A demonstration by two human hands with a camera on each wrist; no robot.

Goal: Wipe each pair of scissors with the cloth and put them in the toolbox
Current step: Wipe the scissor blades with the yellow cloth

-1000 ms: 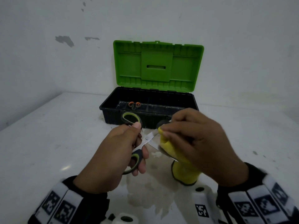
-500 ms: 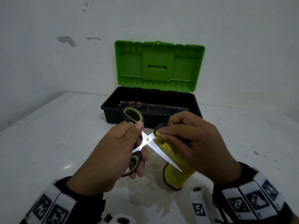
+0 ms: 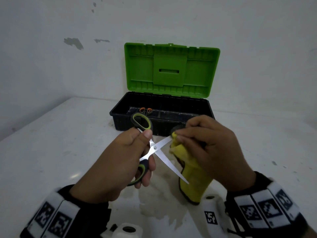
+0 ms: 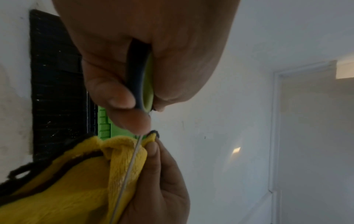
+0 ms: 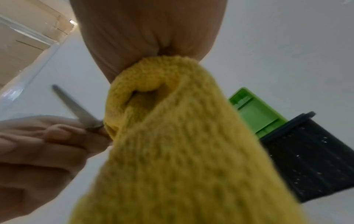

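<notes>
Steel blades stood splayed in an X because the left hand [image 3: 120, 162] gripped the green-and-black scissors [image 3: 151, 148] by the handles, thumb pressed near the pivot and lower fingers curled round the lower loop; held apart like that, each blade could be reached singly. Just right of the pivot, the upper blade ran into a fold of the yellow cloth [image 3: 190, 174], which the right hand [image 3: 211, 150] pinched closed around it between thumb and curled fingertips [image 4: 152, 149]. That pinch probably served to rub both faces of the blade at once. The lower blade pointed down in front of the hanging cloth, bare and, in my judgement, not yet being wiped. Behind both hands, on the white table [image 3: 51, 143], the black toolbox [image 3: 120, 117] stood with its green lid [image 3: 171, 71] propped upright, ready to receive the pair. Orange-handled scissors [image 3: 145, 110] already lay inside, towards its left end.
</notes>
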